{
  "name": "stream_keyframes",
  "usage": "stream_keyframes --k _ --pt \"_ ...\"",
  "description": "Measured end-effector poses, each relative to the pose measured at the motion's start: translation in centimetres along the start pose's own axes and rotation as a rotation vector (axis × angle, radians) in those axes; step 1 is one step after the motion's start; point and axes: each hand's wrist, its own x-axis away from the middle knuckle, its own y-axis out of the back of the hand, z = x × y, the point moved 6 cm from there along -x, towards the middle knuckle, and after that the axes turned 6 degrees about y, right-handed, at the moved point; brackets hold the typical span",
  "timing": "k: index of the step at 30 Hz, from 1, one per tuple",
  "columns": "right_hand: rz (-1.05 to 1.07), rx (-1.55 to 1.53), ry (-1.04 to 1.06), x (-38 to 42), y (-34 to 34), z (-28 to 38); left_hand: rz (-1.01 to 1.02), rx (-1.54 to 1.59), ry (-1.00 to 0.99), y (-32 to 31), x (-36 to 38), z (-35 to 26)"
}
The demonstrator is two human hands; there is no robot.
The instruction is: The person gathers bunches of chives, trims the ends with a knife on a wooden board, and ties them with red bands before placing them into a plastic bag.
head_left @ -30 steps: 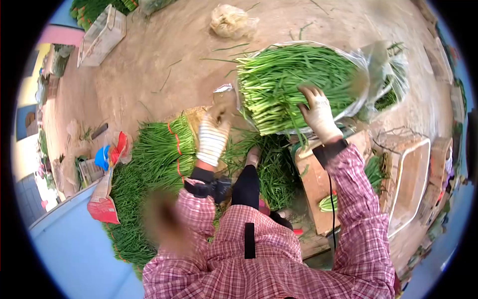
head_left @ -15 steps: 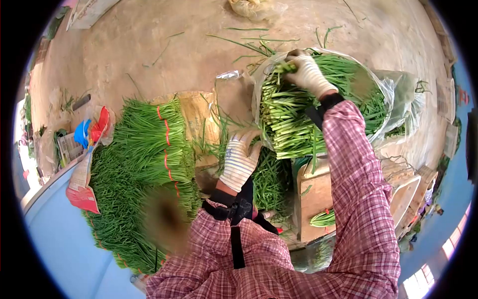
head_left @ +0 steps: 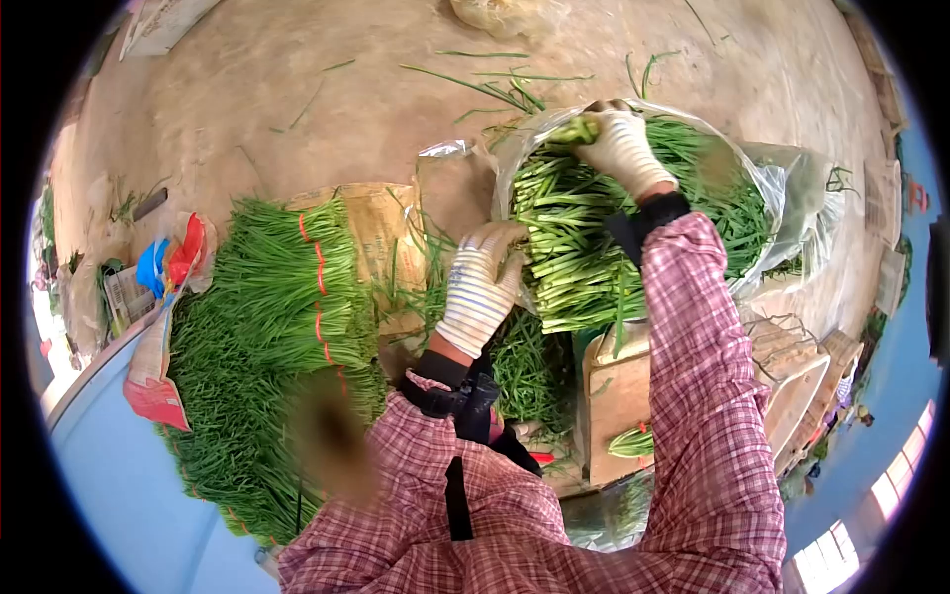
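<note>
Long green stalks (head_left: pixel 579 223) lie in a clear plastic bag, pale cut ends to the left. My right hand (head_left: pixel 621 148), in a white striped glove, is closed on a few stalk ends at the bag's upper left. Beside the bag's left edge is my left hand (head_left: pixel 483 282), gloved too, its fingers curled against the stalk ends; whether it grips any is hidden. Bundles tied with red bands (head_left: pixel 332 267) are piled at the left. One small tied bundle (head_left: pixel 630 442) rests on a wooden board (head_left: pixel 606 396) below the bag.
Loose stalks (head_left: pixel 515 94) lie on the floor beyond the bag. Brown sacking (head_left: pixel 386 233) is spread beside the pile. A red and blue wrapper (head_left: pixel 183 255) stands at the far left. Wooden crates (head_left: pixel 787 371) are at the right. Loose greens (head_left: pixel 534 371) lie below my left hand.
My left hand has come up slightly to the stalk ends at the bag's left edge. My right hand has shifted slightly right and down, still holding stalks. The whole view has shifted slightly.
</note>
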Motion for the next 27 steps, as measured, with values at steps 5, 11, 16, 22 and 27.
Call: stream_keyframes --k 5,11,16,22,27 --pt "-0.117 -0.792 -0.075 -0.2 -2.1 -6.9 0.006 0.096 0.054 -0.1 -1.6 1.4" --pt "0.398 -0.055 0.081 -1.0 -2.8 -0.2 -0.004 0.102 -0.001 -1.8 -4.2 0.9" --pt "0.387 0.226 0.073 -1.6 -2.0 0.4 0.007 0.055 -0.008 -1.8 -4.9 1.8" --pt "0.126 -0.174 0.213 0.4 -1.4 -3.2 -0.04 0.0 -0.035 -0.9 -6.2 2.0" --pt "0.097 -0.636 0.168 1.8 -0.7 -4.0 0.0 -0.093 -0.07 -3.1 -9.0 -0.2"
